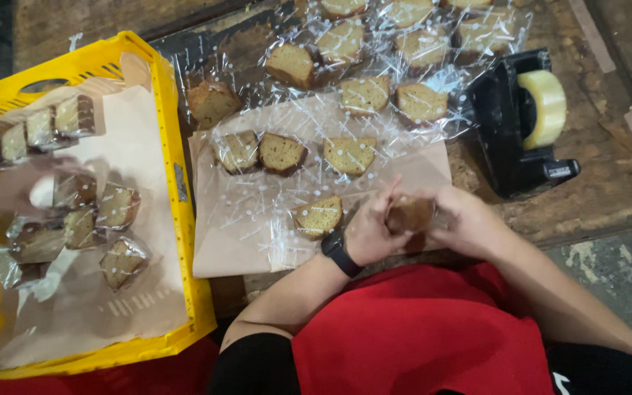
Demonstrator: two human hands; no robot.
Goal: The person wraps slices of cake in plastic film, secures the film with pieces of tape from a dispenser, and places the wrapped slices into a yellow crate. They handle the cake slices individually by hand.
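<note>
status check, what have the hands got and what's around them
Left hand and right hand both closed on one cake slice. Unwrapped slice beside left hand. Tape dispenser beyond the right.

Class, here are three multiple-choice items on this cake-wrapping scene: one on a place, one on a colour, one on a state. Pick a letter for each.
1. Where is the tape dispenser?
A. in the crate
B. right of the paper sheet
C. on the lap

2. What colour is the crate?
A. yellow
B. blue
C. green

3. The cake slice between the left hand and right hand is
A. lying on the floor
B. held by both hands
C. inside the crate

Answers: B, it stands beside the paper; A, its walls are yellow; B, both hands close on it.
</note>
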